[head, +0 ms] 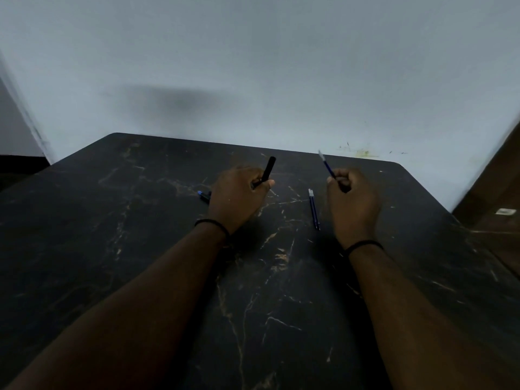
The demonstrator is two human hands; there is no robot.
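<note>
My left hand [239, 195] grips a black pen barrel [268, 168] that sticks up and away from the fist. My right hand [351, 204] holds a thin blue pen refill [326, 164], its pale tip pointing up toward the wall. Between the hands, two more blue refills [314, 209] lie side by side on the dark marbled table [140, 220]. A small black piece with a blue end [204, 195] lies just left of my left hand, partly hidden by it.
The table's far edge meets a pale wall [253, 66]. A brown wooden surface [495, 192] stands at the right. A thin black band sits on each wrist.
</note>
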